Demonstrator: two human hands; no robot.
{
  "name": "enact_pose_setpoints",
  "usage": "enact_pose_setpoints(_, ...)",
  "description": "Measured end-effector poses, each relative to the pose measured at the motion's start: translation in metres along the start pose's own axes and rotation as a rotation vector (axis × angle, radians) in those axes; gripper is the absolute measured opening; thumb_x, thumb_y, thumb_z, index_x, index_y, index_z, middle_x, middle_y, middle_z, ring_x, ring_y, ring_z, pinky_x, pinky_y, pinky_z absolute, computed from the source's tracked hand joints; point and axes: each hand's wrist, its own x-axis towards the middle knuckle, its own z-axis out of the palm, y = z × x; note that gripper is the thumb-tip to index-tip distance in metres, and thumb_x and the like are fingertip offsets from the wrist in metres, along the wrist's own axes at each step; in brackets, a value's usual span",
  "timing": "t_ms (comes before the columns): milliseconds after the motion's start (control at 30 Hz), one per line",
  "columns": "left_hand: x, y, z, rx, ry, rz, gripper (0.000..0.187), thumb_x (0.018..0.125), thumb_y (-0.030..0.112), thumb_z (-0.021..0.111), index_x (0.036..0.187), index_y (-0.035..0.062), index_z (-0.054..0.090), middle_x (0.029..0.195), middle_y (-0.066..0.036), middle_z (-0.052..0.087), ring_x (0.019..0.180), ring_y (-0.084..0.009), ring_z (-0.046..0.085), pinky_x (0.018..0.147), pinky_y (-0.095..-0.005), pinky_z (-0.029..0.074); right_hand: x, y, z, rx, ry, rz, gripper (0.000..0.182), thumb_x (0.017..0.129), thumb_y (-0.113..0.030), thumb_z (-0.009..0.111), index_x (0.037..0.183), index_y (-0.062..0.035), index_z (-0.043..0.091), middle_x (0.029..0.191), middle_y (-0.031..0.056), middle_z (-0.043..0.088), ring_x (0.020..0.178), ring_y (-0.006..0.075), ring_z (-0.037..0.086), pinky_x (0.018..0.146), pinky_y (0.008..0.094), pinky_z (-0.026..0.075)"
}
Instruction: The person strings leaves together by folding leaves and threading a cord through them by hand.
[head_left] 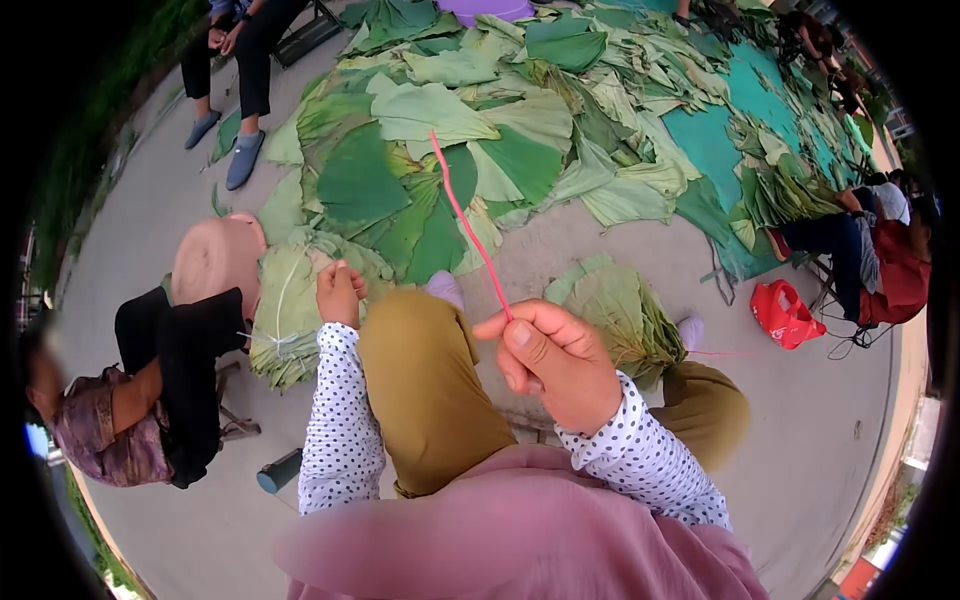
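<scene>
My right hand (565,365) pinches the lower end of a pink string (465,215) between thumb and finger. From there the string rises in a slightly wavy line over the leaves. My left hand (341,293) is closed beside my left knee; what its fingers hold, if anything, is hidden. Just left of it lies a bundle of green leaves (285,335), tied with white string. A second leaf bundle (625,315) rests on the ground beyond my right hand, between my legs, with a thin pink strand running off to its right.
Large flat leaves (440,180) spread over the ground ahead, partly on a green sheet (705,150). A pink round container (215,260), a dark bottle (280,472) and a red bag (787,315) stand around. People sit at the left, upper left and right.
</scene>
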Motion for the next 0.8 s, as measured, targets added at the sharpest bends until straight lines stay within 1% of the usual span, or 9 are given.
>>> enact_pose_setpoints(167, 0.077, -0.069, 0.04, 0.183, -0.074, -0.099, 0.032, 0.091, 0.028, 0.059, 0.11, 0.0036, 0.053, 0.089, -0.005, 0.06, 0.072, -0.0116, 0.057, 0.056, -0.0293, 0.051, 0.039, -0.004, -0.012, 0.254, -0.038, -0.008, 0.026, 0.102, -0.017, 0.041, 0.112, 0.0006, 0.057, 0.066, 0.0022, 0.05, 0.054, 0.0069, 0.037, 0.051, 0.0219, 0.033)
enact_pose_setpoints(233, 0.112, -0.088, 0.053, 0.444, -0.052, -0.186, 0.049, 0.086, 0.033, 0.065, 0.12, 0.0004, 0.052, 0.101, -0.014, 0.064, 0.087, -0.0243, 0.063, 0.073, -0.0348, 0.053, 0.054, -0.005, -0.015, 0.282, -0.035, 0.022, 0.026, 0.102, -0.017, 0.041, 0.112, 0.0007, 0.057, 0.067, 0.0025, 0.051, 0.054, 0.007, 0.037, 0.052, 0.022, 0.034)
enact_pose_setpoints(267, 0.129, -0.096, 0.055, 0.444, -0.034, -0.197, 0.049, 0.086, 0.033, 0.065, 0.12, 0.0004, 0.052, 0.101, -0.014, 0.064, 0.087, -0.0243, 0.063, 0.073, -0.0348, 0.053, 0.06, -0.005, -0.016, 0.31, -0.025, 0.042, 0.026, 0.102, -0.017, 0.041, 0.112, 0.0008, 0.057, 0.067, 0.0028, 0.051, 0.055, 0.0072, 0.037, 0.052, 0.0221, 0.034)
enact_pose_setpoints(367, 0.185, -0.111, 0.057, 0.653, 0.032, -0.055, 0.068, 0.079, 0.038, 0.072, 0.127, -0.0028, 0.047, 0.114, -0.021, 0.06, 0.104, -0.0312, 0.06, 0.091, -0.0374, 0.047, 0.088, -0.004, -0.026, 0.321, -0.009, 0.089, 0.026, 0.101, -0.017, 0.043, 0.112, 0.0018, 0.057, 0.067, 0.0039, 0.052, 0.055, 0.0077, 0.038, 0.053, 0.0234, 0.036)
enact_pose_setpoints(433, 0.203, -0.1, 0.061, 0.667, 0.13, 0.083, 0.086, 0.071, 0.042, 0.078, 0.131, -0.0074, 0.042, 0.124, -0.026, 0.054, 0.117, -0.0353, 0.052, 0.101, -0.0396, 0.04, 0.099, -0.003, -0.029, 0.363, 0.008, 0.097, 0.026, 0.101, -0.017, 0.044, 0.112, 0.0021, 0.058, 0.068, 0.0046, 0.052, 0.055, 0.0081, 0.038, 0.055, 0.0242, 0.037)
enact_pose_setpoints(567, 0.252, -0.062, 0.05, 0.789, 0.203, 0.02, 0.099, 0.065, 0.045, 0.082, 0.134, -0.0105, 0.037, 0.134, -0.029, 0.045, 0.124, -0.0374, 0.045, 0.105, -0.0413, 0.037, 0.126, 0.01, -0.044, 0.37, 0.062, 0.15, 0.026, 0.101, -0.018, 0.045, 0.111, 0.0025, 0.058, 0.068, 0.0052, 0.052, 0.056, 0.0089, 0.038, 0.055, 0.0248, 0.036)
enact_pose_setpoints(633, 0.269, -0.05, 0.045, 0.907, 0.349, 0.088, 0.11, 0.062, 0.048, 0.084, 0.138, -0.0099, 0.029, 0.14, -0.028, 0.039, 0.131, -0.0372, 0.037, 0.11, -0.0421, 0.032, 0.129, 0.012, -0.048, 0.368, 0.078, 0.175, 0.026, 0.1, -0.018, 0.045, 0.11, 0.003, 0.058, 0.068, 0.0056, 0.052, 0.056, 0.0093, 0.039, 0.055, 0.0251, 0.036)
enact_pose_setpoints(733, 0.294, -0.034, 0.037, 0.933, 0.404, 0.05, 0.116, 0.061, 0.05, 0.084, 0.141, -0.0093, 0.024, 0.144, -0.026, 0.034, 0.136, -0.0356, 0.03, 0.113, -0.0409, 0.027, 0.143, 0.019, -0.054, 0.363, 0.088, 0.216, 0.027, 0.1, -0.018, 0.045, 0.109, 0.004, 0.059, 0.068, 0.0062, 0.053, 0.057, 0.0101, 0.04, 0.055, 0.0257, 0.037)
enact_pose_setpoints(800, 0.319, -0.024, 0.035, 0.943, 0.411, -0.112, 0.123, 0.059, 0.054, 0.084, 0.143, -0.0088, 0.019, 0.147, -0.024, 0.029, 0.137, -0.035, 0.028, 0.114, -0.0405, 0.026, 0.165, 0.023, -0.059, 0.365, 0.108, 0.252, 0.027, 0.1, -0.017, 0.046, 0.108, 0.0048, 0.059, 0.068, 0.0067, 0.054, 0.058, 0.0108, 0.042, 0.056, 0.0265, 0.037)
